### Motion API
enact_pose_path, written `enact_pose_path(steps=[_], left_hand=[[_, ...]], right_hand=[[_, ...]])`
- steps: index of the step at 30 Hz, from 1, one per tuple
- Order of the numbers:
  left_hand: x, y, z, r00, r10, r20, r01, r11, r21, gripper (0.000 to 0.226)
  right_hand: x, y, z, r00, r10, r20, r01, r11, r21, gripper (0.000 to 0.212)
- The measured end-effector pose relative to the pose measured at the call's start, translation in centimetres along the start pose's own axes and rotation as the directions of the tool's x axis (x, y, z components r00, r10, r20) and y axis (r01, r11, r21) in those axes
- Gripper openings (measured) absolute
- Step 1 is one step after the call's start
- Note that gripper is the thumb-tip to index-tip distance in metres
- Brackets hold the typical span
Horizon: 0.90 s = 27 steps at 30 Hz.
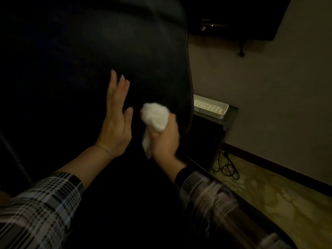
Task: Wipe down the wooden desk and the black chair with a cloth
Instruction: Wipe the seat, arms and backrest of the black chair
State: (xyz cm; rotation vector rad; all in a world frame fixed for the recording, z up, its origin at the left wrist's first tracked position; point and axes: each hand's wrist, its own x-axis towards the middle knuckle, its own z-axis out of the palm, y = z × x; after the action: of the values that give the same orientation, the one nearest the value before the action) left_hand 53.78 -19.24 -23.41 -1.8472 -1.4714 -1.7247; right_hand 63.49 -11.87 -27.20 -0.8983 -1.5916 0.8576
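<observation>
The cloth (pixel 154 117) is a white, soft wad, bunched in the right hand (pixel 165 139), whose fingers curl round it; a loose tail hangs below the fist. It sits against the lower right part of the chair (pixel 100 51) back, near that back's right edge. Being limp and light, it probably handles best balled up as it is, with a firm grip so the tail does not drag. The right sleeve is blurred, so that arm looks to be moving.

The left hand (pixel 116 121) is spread, fingers straight, holding nothing; it lies flat at the chair back just left of the cloth, though contact cannot be confirmed in the dim light. The chair's black covering looks smooth and padded; it may swivel or tip under pressure, so bracing it seems wise.

Right of the chair stands a dark stand (pixel 220 133) carrying a white tray (pixel 210 105), close to the chair's edge and likely to crowd wiping there. A black cable (pixel 228 168) lies coiled on the floor (pixel 278 203) beyond. No wooden desk can be made out.
</observation>
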Motion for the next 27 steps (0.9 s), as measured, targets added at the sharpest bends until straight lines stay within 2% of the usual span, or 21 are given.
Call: enact_pose_path(steps=[2,4,6,7,8,9,10,11,13,15,16,18,20,23,27], left_hand=[[0.1,0.2,-0.1,0.999,-0.037,-0.011,0.036,0.994,-0.102,0.059],[0.3,0.7,0.0,0.995,-0.096,-0.031,0.091,0.986,-0.141,0.058],[0.2,0.8,0.0,0.991,-0.122,-0.046,0.113,0.98,-0.164,0.055],[0.2,0.7,-0.1,0.991,-0.124,-0.04,0.114,0.975,-0.192,0.056],[0.1,0.6,-0.3,0.991,-0.133,-0.027,0.123,0.964,-0.236,0.057],[0.1,0.5,-0.5,0.99,-0.142,-0.015,0.132,0.951,-0.28,0.058],[0.1,0.5,-0.8,0.99,-0.143,-0.008,0.133,0.941,-0.311,0.059],[0.1,0.5,-1.0,0.991,-0.137,-0.001,0.129,0.936,-0.329,0.06],[0.3,0.4,-1.2,0.989,-0.148,0.018,0.145,0.92,-0.364,0.064],[0.8,0.7,-1.1,0.983,-0.18,0.026,0.177,0.915,-0.363,0.064],[1.0,0.8,-0.9,0.98,-0.197,0.03,0.195,0.919,-0.342,0.064],[1.3,1.0,-0.5,0.971,-0.231,0.055,0.237,0.923,-0.305,0.066],[1.5,1.0,-0.2,0.964,-0.25,0.084,0.263,0.937,-0.231,0.065],[1.4,1.5,0.3,0.964,-0.243,0.108,0.239,0.97,0.044,0.056],[1.3,1.9,1.0,0.939,-0.282,0.196,0.197,0.909,0.367,0.061]], right_hand=[[5.3,-0.3,-1.7,0.967,0.213,-0.141,-0.221,0.974,-0.048,0.032],[7.2,-0.7,-2.2,0.943,0.291,-0.161,-0.308,0.946,-0.098,0.04],[4.9,-2.0,-1.0,0.982,0.16,-0.099,-0.179,0.958,-0.226,0.035],[2.6,-2.4,-0.3,0.996,0.092,0.004,-0.088,0.964,-0.251,0.027],[0.2,-2.9,0.5,0.991,0.011,0.134,0.026,0.964,-0.265,0.021],[-1.9,-3.6,1.0,0.957,-0.073,0.282,0.161,0.939,-0.303,0.02],[-2.9,-4.1,1.3,0.918,-0.115,0.38,0.246,0.916,-0.317,0.023],[-2.6,-4.1,1.4,0.911,-0.11,0.398,0.248,0.917,-0.313,0.024],[0.1,-3.9,0.9,0.943,-0.036,0.331,0.142,0.943,-0.302,0.027],[3.6,-3.5,-0.5,0.974,0.135,0.18,-0.088,0.966,-0.244,0.035],[5.1,-3.3,-1.2,0.967,0.231,0.104,-0.212,0.963,-0.165,0.038],[7.1,-3.1,-2.2,0.942,0.335,0.03,-0.332,0.939,-0.086,0.041],[7.2,-3.2,-2.4,0.93,0.367,-0.004,-0.365,0.924,-0.111,0.041],[6.5,-3.3,-3.0,0.919,0.392,-0.036,-0.393,0.913,-0.112,0.041],[6.4,-3.7,-3.6,0.886,0.462,-0.033,-0.461,0.887,0.04,0.051]])
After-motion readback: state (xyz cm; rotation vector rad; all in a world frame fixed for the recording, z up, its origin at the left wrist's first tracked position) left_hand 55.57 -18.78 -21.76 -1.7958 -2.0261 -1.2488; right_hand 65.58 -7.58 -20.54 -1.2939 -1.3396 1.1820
